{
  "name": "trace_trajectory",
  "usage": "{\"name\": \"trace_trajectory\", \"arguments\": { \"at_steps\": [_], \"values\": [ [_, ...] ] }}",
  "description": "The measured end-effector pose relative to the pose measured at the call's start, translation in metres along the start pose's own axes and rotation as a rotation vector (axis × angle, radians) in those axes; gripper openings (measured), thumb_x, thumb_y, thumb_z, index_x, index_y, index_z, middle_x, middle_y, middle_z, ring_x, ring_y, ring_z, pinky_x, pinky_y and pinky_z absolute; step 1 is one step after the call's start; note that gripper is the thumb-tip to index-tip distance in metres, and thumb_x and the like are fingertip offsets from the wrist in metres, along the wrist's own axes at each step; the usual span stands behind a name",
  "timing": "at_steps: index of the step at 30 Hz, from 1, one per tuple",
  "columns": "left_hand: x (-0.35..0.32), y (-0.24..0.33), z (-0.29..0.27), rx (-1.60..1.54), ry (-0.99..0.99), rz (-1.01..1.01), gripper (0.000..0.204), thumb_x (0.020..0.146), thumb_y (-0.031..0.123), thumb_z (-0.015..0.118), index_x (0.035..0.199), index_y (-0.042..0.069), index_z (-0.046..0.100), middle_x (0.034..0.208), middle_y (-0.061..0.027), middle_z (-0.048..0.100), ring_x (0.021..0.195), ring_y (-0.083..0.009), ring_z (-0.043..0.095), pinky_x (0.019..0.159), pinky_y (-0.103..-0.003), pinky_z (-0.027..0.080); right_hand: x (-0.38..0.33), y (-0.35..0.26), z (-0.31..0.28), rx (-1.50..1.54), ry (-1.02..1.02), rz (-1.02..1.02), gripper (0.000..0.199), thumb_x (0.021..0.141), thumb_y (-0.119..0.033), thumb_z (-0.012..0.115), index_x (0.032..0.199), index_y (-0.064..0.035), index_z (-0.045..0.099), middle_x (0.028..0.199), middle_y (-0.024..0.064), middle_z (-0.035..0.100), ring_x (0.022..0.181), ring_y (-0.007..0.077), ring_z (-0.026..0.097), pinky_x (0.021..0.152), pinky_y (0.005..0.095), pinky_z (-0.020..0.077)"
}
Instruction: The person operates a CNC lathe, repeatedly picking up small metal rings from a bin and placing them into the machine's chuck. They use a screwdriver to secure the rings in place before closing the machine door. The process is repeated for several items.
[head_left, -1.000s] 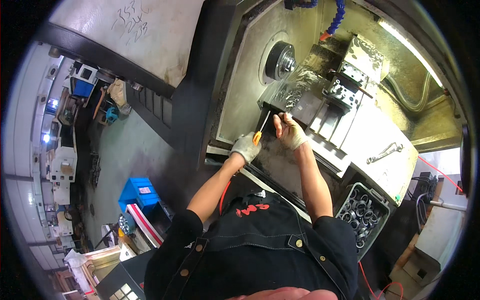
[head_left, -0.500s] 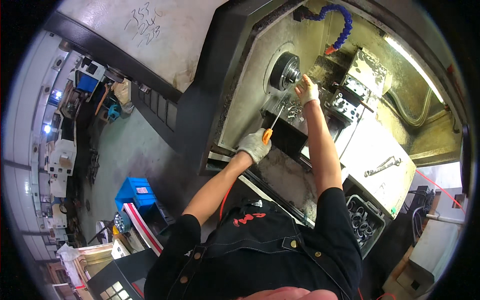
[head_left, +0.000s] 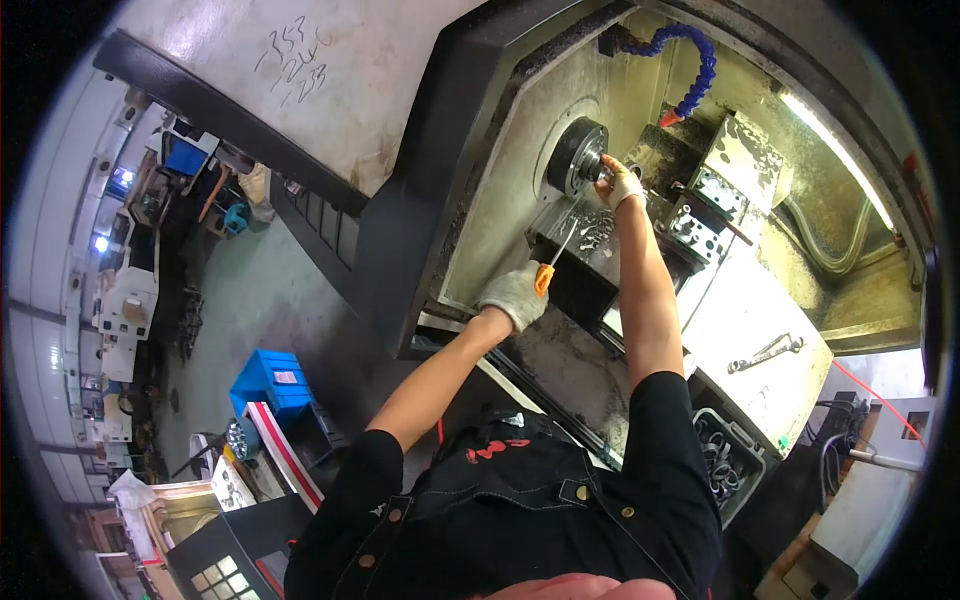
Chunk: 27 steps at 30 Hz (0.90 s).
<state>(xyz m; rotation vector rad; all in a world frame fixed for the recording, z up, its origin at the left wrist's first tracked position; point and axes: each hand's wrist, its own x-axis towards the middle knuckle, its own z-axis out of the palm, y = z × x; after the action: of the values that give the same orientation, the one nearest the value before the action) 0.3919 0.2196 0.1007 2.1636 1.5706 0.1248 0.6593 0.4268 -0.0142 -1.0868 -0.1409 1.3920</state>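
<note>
So this is looking down into an open lathe enclosure, both hands in pale work gloves. The left hand [head_left: 513,296] is wrapped tight around the orange handle of a screwdriver [head_left: 556,255], fingers closed on it, with the thin steel shaft angling up toward the heap of metal swarf [head_left: 598,230] lying on the bed just below the chuck [head_left: 572,157]. The right hand [head_left: 620,185] is stretched out at the chuck face, fingertips right at whatever small part sits in it. I honestly can't tell if the fingers are pinched on the piece or just resting against it, it's too small and the glove covers it. The screwdriver looks like a light, stiff tool, easy one-handed, and the fat plastic handle is the obvious place to hold; the shaft is skinny and probably oily in there. The part at the chuck I'd guess is small, hard metal, likely slick with coolant and maybe sharp-edged, so a fingertip grip on its outer rim with gloves makes sense. The curly chips are springy and razor-like, not something to grab bare. Above hangs a blue segmented coolant hose [head_left: 690,60], the tool turret [head_left: 735,165] sits to the right of the chuck, a wrench [head_left: 765,352] lies on the grey cover, and a dark crate of parts [head_left: 725,455] sits near the person's right elbow.
</note>
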Motion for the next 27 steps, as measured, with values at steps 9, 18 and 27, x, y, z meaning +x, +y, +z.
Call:
{"name": "trace_trajectory", "arguments": {
  "at_steps": [9, 18, 27],
  "values": [
    [0.008, -0.020, 0.007, -0.057, 0.009, -0.055, 0.027, 0.084, 0.028, 0.055, 0.101, 0.006, 0.053, 0.091, -0.0235, 0.064, 0.088, -0.0427, 0.061, 0.078, -0.050, 0.048, -0.043, 0.024, 0.000, 0.378, -0.205, -0.012, 0.017, 0.075, -0.030, 0.066, 0.084, -0.0188, 0.056, 0.079, -0.0006, 0.057, 0.076, 0.0181, 0.056, 0.068, 0.0437, 0.0524],
    [0.031, 0.000, 0.004, -0.069, -0.160, 0.000, 0.029, 0.081, 0.027, 0.055, 0.100, 0.005, 0.055, 0.096, -0.0240, 0.064, 0.094, -0.0424, 0.059, 0.081, -0.047, 0.048, -0.030, 0.035, -0.016, 0.295, -0.152, -0.093, 0.024, 0.085, -0.042, 0.064, 0.092, -0.0186, 0.060, 0.084, -0.0009, 0.059, 0.080, 0.0144, 0.056, 0.065, 0.0410, 0.0520],
    [0.070, 0.042, -0.029, 0.152, -0.084, -0.047, 0.034, 0.082, 0.025, 0.053, 0.108, 0.003, 0.056, 0.106, -0.0245, 0.063, 0.100, -0.0394, 0.060, 0.087, -0.045, 0.047, -0.048, 0.040, -0.016, 0.186, -0.119, -0.189, 0.027, 0.080, -0.035, 0.069, 0.097, -0.0158, 0.060, 0.084, 0.0015, 0.063, 0.074, 0.0154, 0.060, 0.060, 0.0393, 0.0524]
  ]
}}
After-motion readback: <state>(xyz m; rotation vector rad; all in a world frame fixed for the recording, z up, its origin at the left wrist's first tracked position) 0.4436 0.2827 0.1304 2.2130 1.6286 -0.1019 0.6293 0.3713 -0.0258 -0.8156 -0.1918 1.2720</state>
